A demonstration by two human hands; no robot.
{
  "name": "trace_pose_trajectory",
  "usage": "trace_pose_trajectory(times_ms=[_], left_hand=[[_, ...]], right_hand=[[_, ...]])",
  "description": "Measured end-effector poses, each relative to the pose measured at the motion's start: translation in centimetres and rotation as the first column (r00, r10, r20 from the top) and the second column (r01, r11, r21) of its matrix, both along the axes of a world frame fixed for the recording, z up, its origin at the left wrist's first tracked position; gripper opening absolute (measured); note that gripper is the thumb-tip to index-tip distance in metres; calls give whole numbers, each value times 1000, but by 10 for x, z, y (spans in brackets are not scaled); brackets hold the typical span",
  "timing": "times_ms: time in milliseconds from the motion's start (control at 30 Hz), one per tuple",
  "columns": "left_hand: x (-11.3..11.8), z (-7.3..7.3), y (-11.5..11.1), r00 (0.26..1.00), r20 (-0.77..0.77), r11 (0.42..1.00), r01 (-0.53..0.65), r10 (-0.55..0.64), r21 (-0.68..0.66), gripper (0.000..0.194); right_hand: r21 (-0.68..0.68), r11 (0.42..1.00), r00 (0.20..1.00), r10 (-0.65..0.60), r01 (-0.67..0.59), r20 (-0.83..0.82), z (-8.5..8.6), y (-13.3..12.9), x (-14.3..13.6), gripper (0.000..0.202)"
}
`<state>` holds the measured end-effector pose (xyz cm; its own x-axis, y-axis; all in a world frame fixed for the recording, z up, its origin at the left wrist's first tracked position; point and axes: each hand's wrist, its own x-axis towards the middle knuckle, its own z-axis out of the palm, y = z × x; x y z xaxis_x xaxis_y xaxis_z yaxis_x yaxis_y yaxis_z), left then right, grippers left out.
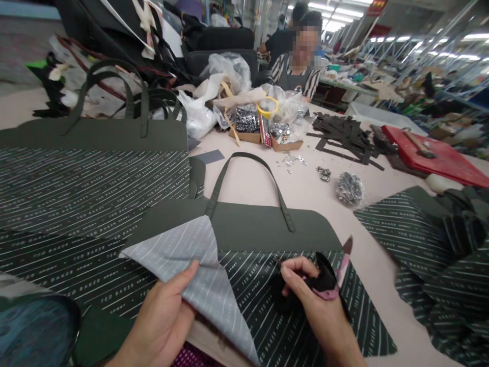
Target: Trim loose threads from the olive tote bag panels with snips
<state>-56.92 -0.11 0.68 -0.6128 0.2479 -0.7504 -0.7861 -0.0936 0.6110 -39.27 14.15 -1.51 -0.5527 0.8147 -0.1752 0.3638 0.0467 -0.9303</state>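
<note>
A dark green bag panel (252,229) with a printed striped lower part and one looped handle (250,158) lies before me. Its lower left corner is folded up, showing the pale grey underside (214,265). My left hand (168,311) grips that folded part, thumb on top and fingers beneath. Over the striped print, my right hand (313,293) is closed, thumb and forefinger drawn together at the tips. Scissors with pink handles (328,294) sit in this hand, blade end pointing up and away. Black material (326,270) shows around its fingers; its kind is unclear.
More striped panels with handles (95,178) lie left, others (420,244) right. Behind are small boxes of metal parts (246,122), a bagged bundle of metal pieces (349,188), dark strips (344,135) and a hammer on a red board (439,153). A person sits across the table.
</note>
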Motion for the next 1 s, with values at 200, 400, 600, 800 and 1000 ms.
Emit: trace_pose_trajectory(times_ms=[200, 400, 600, 800, 1000], left_hand=[[2, 2, 3, 1000, 1, 1000, 2, -2, -3, 35], [-1, 0, 4, 1000, 20, 1000, -9, 10, -3, 30], [-4, -1, -5, 995, -47, 996, -85, 85, -8, 23], [3, -2, 0, 987, -41, 988, -155, 155, 11, 22], [16, -2, 5, 995, -39, 995, -93, 93, -20, 13]], right_hand=[[51, 993, 994, -99, 102, -50, -11, -2, -2, 27], [-29, 990, 989, -139, 138, -48, -14, -3, -3, 31], [-70, 991, 983, -124, 115, -134, -12, -1, -2, 31], [-129, 987, 978, -116, 94, -175, -17, -17, -23, 26], [15, 999, 977, -31, 35, -211, -14, -24, -29, 29]])
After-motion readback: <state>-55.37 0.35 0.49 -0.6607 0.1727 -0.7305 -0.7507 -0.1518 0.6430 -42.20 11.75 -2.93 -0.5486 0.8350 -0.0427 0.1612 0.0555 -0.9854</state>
